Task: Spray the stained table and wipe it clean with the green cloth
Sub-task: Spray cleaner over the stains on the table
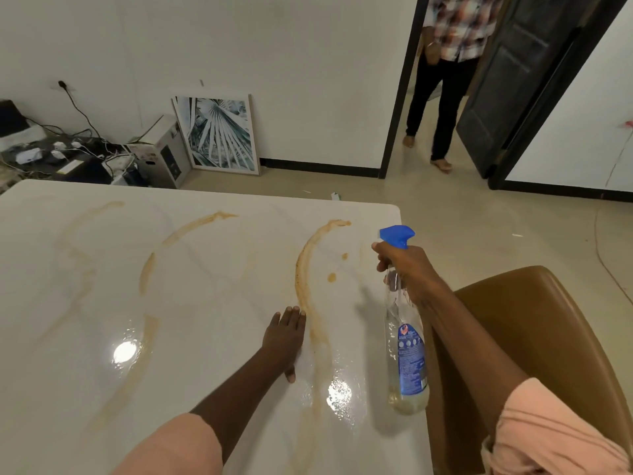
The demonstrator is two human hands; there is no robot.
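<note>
Two hands in view, one spray bottle, one table. Left hand [284,337] lies flat on the white table [212,269], fingers straight and close together, palm down, thumb out toward the near side. It sits just left of the darkest stain [303,269], fingertips nearly touching it. Right hand [406,269] grips the neck of the clear spray bottle [406,344], fingers curled round it under the blue trigger head [397,234]; nozzle points left over the tabletop. Bottle hangs above the table's right edge, bottom tilted toward the camera, little liquid left at the base, blue label on it.

Stains: about four long curved brown streaks across the top, plus two small spots [331,277] right of the darkest streak. Two bright light glares on wet patches near the front. Green cloth not in view.

One brown chair [534,337] at right. One framed leaf picture [219,133] leans on the wall. One person [442,80] stands in the doorway beside a dark door [520,80]. Cables and boxes [68,152] pile at far left.
</note>
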